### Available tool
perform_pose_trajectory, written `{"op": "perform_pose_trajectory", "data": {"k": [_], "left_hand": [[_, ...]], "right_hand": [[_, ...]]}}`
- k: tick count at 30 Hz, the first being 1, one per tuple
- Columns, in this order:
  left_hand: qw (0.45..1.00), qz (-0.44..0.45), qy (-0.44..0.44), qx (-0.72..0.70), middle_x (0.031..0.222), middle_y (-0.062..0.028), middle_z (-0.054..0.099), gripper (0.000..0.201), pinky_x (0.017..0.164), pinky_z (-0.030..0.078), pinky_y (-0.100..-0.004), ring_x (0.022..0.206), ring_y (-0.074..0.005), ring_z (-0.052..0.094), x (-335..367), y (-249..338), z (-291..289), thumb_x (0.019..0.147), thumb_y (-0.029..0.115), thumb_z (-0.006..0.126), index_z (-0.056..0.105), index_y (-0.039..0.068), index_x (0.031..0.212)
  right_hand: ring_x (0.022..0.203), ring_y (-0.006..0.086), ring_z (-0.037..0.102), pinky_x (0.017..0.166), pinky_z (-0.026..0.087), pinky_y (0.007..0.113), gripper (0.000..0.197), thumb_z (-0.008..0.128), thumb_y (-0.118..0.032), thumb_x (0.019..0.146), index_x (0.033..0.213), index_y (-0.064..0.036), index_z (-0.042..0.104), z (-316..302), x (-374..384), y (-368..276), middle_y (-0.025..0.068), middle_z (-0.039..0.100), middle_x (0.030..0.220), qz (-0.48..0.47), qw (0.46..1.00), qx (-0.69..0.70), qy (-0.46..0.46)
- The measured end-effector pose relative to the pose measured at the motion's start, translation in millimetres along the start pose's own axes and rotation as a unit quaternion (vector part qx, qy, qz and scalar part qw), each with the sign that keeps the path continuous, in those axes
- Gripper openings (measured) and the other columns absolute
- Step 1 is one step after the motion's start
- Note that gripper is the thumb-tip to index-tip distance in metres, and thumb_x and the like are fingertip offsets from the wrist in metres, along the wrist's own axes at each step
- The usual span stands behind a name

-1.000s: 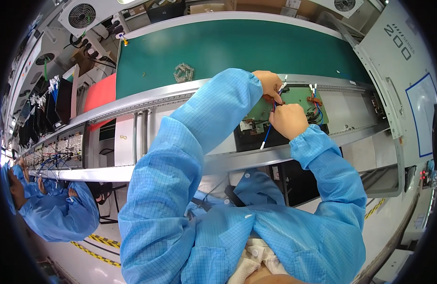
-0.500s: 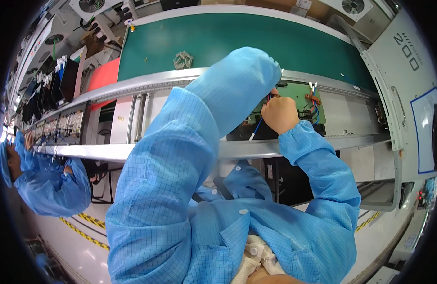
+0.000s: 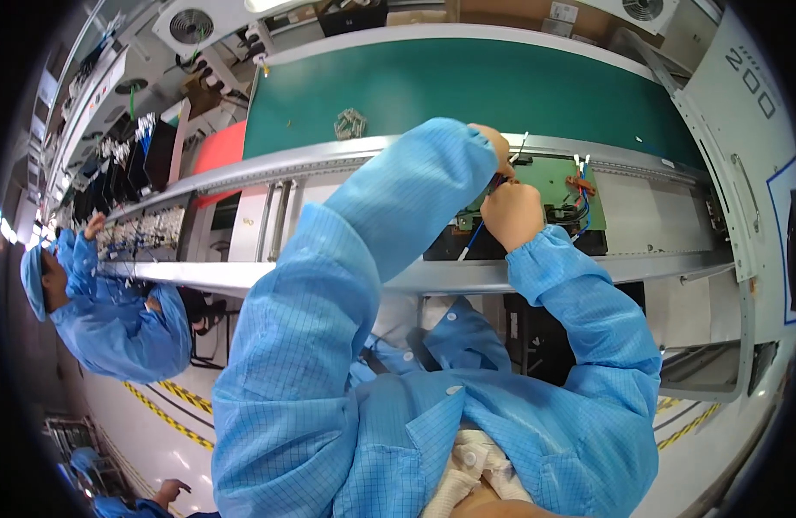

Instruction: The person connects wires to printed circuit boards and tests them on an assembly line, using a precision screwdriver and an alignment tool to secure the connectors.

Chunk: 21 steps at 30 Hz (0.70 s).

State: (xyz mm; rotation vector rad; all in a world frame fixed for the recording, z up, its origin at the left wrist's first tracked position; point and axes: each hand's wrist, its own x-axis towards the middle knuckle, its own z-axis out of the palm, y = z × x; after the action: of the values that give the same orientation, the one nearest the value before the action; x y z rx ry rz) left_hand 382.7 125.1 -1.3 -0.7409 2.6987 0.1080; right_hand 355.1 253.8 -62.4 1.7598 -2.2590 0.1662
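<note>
A green circuit board (image 3: 549, 177) lies on a black base on the metal conveyor track, with blue wires and an orange-brown part at its right side. At its left side my two hands meet. My right hand (image 3: 514, 216) is closed, its fingertips pinching a small bundle of wires (image 3: 501, 181). From above, my left hand (image 3: 496, 147) bends down to the same spot; its fingers are closed, and what they hold is hidden. A blue wire (image 3: 474, 238) with a white end hangs below my right hand. One white-tipped lead (image 3: 524, 141) sticks up beside my left hand.
Behind the track runs a green work surface (image 3: 398, 86) with a small heap of metal parts (image 3: 350, 123). A red sheet (image 3: 220, 148) lies to the left. At far left a co-worker in blue (image 3: 113, 319) sits by a tray of parts (image 3: 147, 233). A white machine (image 3: 743, 129) stands at right.
My left hand has come into view from behind its sleeve, beside my right hand. The whole view has shifted slightly. The co-worker's hand at the left has risen, and another person shows at lower left.
</note>
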Motion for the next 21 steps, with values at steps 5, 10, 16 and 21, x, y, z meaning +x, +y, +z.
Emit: {"op": "perform_pose_trajectory", "data": {"k": [5, 10, 16, 21], "left_hand": [[0.996, 0.016, 0.026, -0.085, 0.095, -0.0116, 0.067, 0.046, 0.076, 0.049, -0.0402, 0.09, -0.0293, 0.062, -6, -12, 15, 0.08, 0.052, 0.054, 0.07, 0.012, 0.097], [0.978, 0.055, -0.056, -0.194, 0.096, -0.0124, 0.066, 0.044, 0.079, 0.047, -0.0381, 0.091, -0.0282, 0.061, -10, -20, 5, 0.078, 0.045, 0.055, 0.069, 0.008, 0.096], [0.986, 0.008, -0.044, -0.163, 0.092, -0.0124, 0.067, 0.036, 0.077, 0.047, -0.0375, 0.086, -0.0269, 0.062, -2, -12, 3, 0.073, 0.039, 0.058, 0.071, 0.01, 0.092], [0.978, -0.044, 0.001, -0.202, 0.084, -0.0085, 0.068, 0.03, 0.068, 0.049, -0.0363, 0.075, -0.0224, 0.063, 9, -14, 15, 0.071, 0.039, 0.061, 0.072, 0.012, 0.077]], "right_hand": [[0.06, 0.0251, 0.064, 0.052, 0.047, 0.038, 0.024, 0.055, -0.024, 0.079, 0.067, -0.0079, 0.067, -1, -3, -9, 0.0066, 0.063, 0.063, 0.015, 0.998, -0.037, -0.04], [0.065, 0.0219, 0.065, 0.05, 0.045, 0.039, 0.023, 0.051, -0.022, 0.082, 0.079, -0.0107, 0.07, -6, -8, -8, 0.0024, 0.064, 0.072, 0.02, 0.992, -0.068, -0.108], [0.059, 0.0253, 0.064, 0.055, 0.049, 0.037, 0.027, 0.061, -0.029, 0.079, 0.068, -0.0047, 0.065, -20, -11, -9, 0.0077, 0.062, 0.06, 0.019, 0.998, -0.045, -0.038], [0.059, 0.023, 0.064, 0.051, 0.048, 0.036, 0.028, 0.056, -0.03, 0.081, 0.071, -0.0058, 0.066, -14, -3, -13, 0.0062, 0.062, 0.061, 0.0, 0.994, -0.089, -0.068]]}}
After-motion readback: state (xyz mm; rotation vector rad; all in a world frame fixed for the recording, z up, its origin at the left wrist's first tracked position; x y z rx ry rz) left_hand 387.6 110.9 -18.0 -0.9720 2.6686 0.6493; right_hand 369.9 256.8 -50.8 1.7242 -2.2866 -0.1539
